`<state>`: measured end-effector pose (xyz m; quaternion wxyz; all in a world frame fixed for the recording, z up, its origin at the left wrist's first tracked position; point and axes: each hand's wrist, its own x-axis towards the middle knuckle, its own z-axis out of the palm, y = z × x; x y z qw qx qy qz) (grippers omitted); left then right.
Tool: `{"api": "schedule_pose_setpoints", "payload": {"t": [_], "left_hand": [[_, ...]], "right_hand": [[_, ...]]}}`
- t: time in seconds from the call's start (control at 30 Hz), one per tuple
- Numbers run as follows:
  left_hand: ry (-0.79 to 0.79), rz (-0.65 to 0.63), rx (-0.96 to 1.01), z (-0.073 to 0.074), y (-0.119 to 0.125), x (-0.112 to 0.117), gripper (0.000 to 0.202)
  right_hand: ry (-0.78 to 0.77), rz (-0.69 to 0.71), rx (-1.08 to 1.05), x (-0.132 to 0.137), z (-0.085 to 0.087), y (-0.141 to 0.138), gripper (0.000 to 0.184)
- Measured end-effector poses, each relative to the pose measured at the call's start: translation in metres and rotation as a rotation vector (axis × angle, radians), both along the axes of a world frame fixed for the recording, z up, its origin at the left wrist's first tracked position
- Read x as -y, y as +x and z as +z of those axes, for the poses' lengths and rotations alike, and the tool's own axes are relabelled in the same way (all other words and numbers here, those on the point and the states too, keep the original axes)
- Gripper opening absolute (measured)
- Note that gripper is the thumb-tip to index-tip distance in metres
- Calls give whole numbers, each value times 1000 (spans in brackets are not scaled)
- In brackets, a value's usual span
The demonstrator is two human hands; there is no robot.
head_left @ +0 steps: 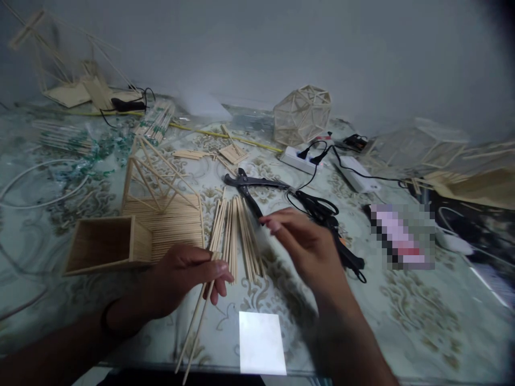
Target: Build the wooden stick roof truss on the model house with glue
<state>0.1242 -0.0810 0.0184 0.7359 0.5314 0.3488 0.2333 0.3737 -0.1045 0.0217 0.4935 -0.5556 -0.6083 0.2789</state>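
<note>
My left hand (183, 279) is closed around a few thin wooden sticks (197, 327) that slant down toward the table's front edge. My right hand (303, 244) hovers over the table with its fingers held loosely together, fingertips pointing left toward a loose bundle of wooden sticks (239, 236); nothing shows in it. The bundle lies flat between both hands. Black pliers (251, 187) rest just beyond the bundle, close to my right fingertips.
A small stick-built open box (107, 244) and a stick frame on a stick mat (161, 198) stand to the left. A geodesic stick ball (301, 115), a white power strip (298, 159), black scissors (325, 212), cables and more stick models crowd the back. A white card (261, 343) lies near the front edge.
</note>
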Motion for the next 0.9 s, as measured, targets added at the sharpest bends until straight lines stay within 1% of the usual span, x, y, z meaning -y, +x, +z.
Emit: {"api": "schedule_pose_setpoints", "payload": {"t": [0.07, 0.1, 0.13, 0.2, 0.33, 0.47, 0.57, 0.63, 0.67, 0.83, 0.9], "left_hand": [[21, -77, -46, -3, -1, 0, 36], [30, -108, -74, -4, -1, 0, 38], [38, -126, -101, -5, -1, 1, 39], [50, -145, -148, -6, -1, 2, 40], [77, -171, -239, -2, 0, 3, 39], [112, -151, -294, 0, 2, 3, 41], [130, -148, -314, -2, 3, 3, 40], [133, -153, -323, -3, 5, 3, 40], [126, -154, -324, -4, 5, 3, 41], [70, -178, -307, -8, 9, 3, 44], [59, -193, -302, -8, 10, 3, 44]], "right_hand": [[-89, 186, -95, 4, 4, -19, 24], [-127, 251, -134, 6, 5, -26, 27], [-160, 293, -169, 7, 6, -33, 29], [-210, 326, -231, 10, 7, -41, 27], [-313, 330, -296, 13, 5, -47, 23], [-416, 291, -391, 15, 1, -50, 24], [-417, 294, -441, 14, -3, -51, 19], [-382, 300, -378, 14, -5, -50, 10], [-364, 298, -333, 14, -6, -50, 9], [-266, 256, -101, 16, -4, -54, 18], [-250, 246, -67, 17, -3, -55, 19]]}}
